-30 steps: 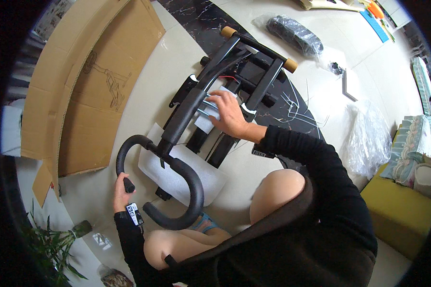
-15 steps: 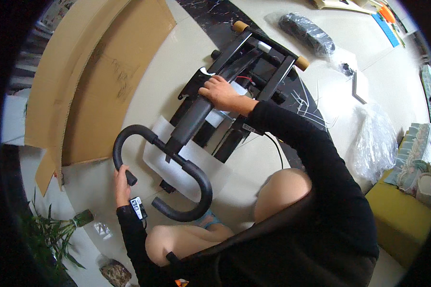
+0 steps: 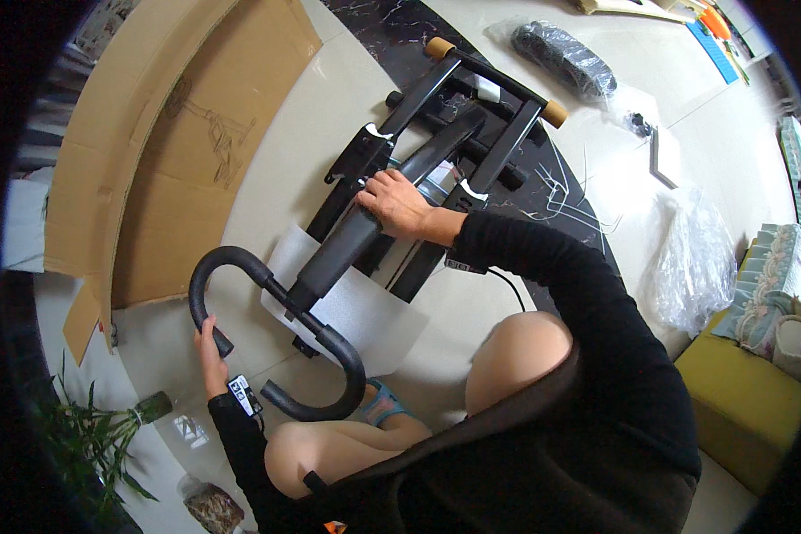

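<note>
One handlebar (image 3: pixel 304 313), black, foam-covered, curved at both ends, held above the tiled floor in front of the seated person, between the knees and the cardboard box; its padded stem (image 3: pixel 338 249), thick and black, slants up and to the right over a black metal frame (image 3: pixel 423 93). Right hand (image 3: pixel 398 206): gripping the upper end of the padded stem, fingers curled over the top, black sleeve. Left hand (image 3: pixel 212 360): set against the left end of the handlebar, fingers partly hidden, how far closed cannot be told; a small white-faced device (image 3: pixel 243 395) at its cuff. Frame: lying on the floor, two tan end caps at its far end. White foam sheet (image 3: pixel 374 329): partly beneath the handlebar and stem. Cardboard box (image 3: pixel 196 178): open, at left, line drawing on the inner panel. To the right: a black bundle in clear wrap (image 3: pixel 568 62), an L-shaped bar (image 3: pixel 656 151), a crumpled clear plastic bag (image 3: pixel 690 262), and a yellow-green upholstered seat (image 3: pixel 743 409). Lower left: one green leafy plant (image 3: pixel 107 423)
</note>
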The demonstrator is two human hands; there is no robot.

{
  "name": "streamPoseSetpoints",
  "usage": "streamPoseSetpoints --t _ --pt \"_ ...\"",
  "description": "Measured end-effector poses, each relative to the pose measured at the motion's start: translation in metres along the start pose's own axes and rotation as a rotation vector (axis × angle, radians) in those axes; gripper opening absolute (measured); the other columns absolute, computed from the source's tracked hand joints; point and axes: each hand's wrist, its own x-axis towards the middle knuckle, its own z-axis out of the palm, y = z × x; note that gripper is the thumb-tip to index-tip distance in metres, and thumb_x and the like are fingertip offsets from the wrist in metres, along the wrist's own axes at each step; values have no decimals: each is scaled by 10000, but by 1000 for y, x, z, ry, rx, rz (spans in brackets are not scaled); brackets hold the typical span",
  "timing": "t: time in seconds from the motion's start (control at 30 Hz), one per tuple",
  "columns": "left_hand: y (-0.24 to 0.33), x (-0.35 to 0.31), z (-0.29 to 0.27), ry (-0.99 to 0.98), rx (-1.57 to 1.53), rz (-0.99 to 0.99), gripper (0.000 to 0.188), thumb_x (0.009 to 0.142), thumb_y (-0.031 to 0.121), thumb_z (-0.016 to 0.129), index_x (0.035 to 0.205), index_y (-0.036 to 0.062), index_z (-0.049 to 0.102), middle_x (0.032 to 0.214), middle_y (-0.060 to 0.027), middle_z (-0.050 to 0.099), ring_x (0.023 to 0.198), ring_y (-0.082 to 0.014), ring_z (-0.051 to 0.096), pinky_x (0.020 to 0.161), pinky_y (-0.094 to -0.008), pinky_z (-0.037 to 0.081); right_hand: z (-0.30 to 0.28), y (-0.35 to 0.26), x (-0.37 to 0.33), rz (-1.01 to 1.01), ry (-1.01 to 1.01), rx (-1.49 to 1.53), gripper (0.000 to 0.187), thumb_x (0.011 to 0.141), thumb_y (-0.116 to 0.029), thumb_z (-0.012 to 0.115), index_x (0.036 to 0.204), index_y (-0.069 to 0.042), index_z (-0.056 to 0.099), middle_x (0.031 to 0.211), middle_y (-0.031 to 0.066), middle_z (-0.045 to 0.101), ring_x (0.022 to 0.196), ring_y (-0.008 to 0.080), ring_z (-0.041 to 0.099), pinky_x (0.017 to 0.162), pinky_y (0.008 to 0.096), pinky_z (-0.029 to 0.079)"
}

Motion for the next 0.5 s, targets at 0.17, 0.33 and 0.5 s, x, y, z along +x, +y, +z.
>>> streamPoseSetpoints --t 0.17,0.33,0.5 --pt "-24 5 -14 53 9 -31 329 874 387 700 997 94 614 861 3 544 799 -134 544 730 -304 452 -5 -12 3 -21 -42 -52 429 701 -50 719 1109 -135 618 991 98 578 1050 309 549 989 452 408" --pt "-36 7 -17 -35 -115 -63 308 875 393 713 903 104 610 753 -4 568 649 -122 576 560 -286 466 -21 -18 16 -110 68 -120 372 694 -88 702 1052 -110 603 1021 92 594 1056 294 570 1024 451 398" --pt "-23 -1 -7 -29 -183 -34 316 862 420 741 837 140 597 711 19 551 604 -107 545 548 -271 430 -41 -21 18 -119 55 -143 352 733 -85 695 1075 -104 614 1021 89 602 1053 278 576 978 424 415"
